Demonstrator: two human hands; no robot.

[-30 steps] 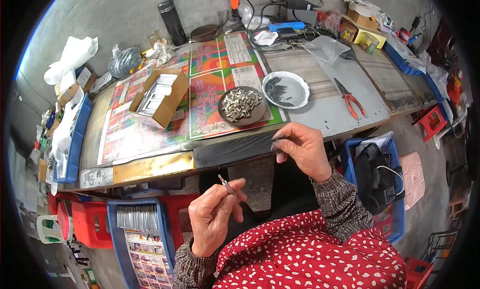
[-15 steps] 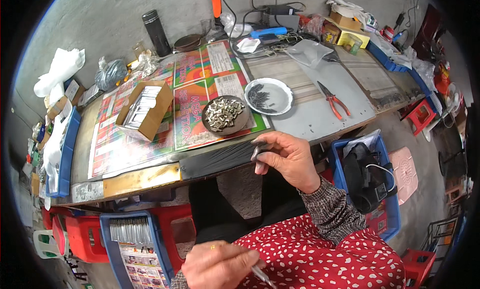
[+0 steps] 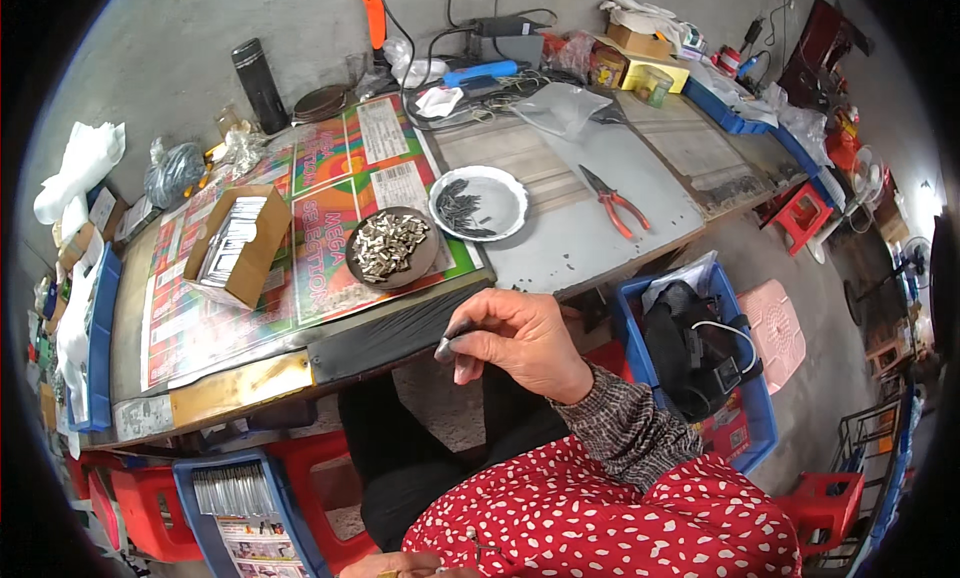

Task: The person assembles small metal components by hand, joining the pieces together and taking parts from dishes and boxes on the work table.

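My right hand [image 3: 522, 344] is held in front of the table edge, thumb and forefinger pinched together. The fingertips look dark and greyish, and whatever small piece is between them I cannot make out. Only the top of my left hand [image 3: 405, 565] shows at the lower edge, by the red spotted apron [image 3: 590, 503]; its fingers are cut off. Nearest to the right hand on the table are a round dish of small metal pieces [image 3: 428, 268] and a white dish [image 3: 520, 206] with thin dark pieces [image 3: 460, 208].
An open cardboard box [image 3: 268, 240] of slim pale packets stands at left on a colourful printed sheet. Red-handled pliers [image 3: 622, 216] lie at right. Below the table are a blue crate with a black bag [image 3: 685, 363] and a blue bin with slim metallic items [image 3: 232, 491].
The whole view has shifted, so the table sits further left. My left hand, which held a slim metallic tool, has dropped mostly out of view. The right hand keeps its pinch.
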